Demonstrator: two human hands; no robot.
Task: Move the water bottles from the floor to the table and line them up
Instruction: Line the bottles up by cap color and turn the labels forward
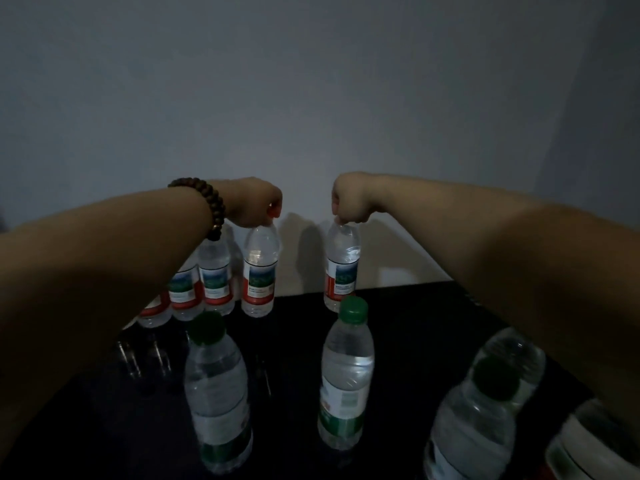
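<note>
both hands (256, 202) grip bottles (260, 268) by caps.

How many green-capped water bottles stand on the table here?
3: front-left bottle, centre bottle, front-right bottle, all in the near row. A bottom-right bottle has its cap out of sight, so there may be more.

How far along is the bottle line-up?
Done: at least three red-labelled bottles stand in a back row on the table, with green-capped bottles nearer. In hand: the left hand grips the left bottle by its cap at that row's end; the right hand grips the right bottle, a gap away. Left: closing that gap; the floor is out of view.
</note>
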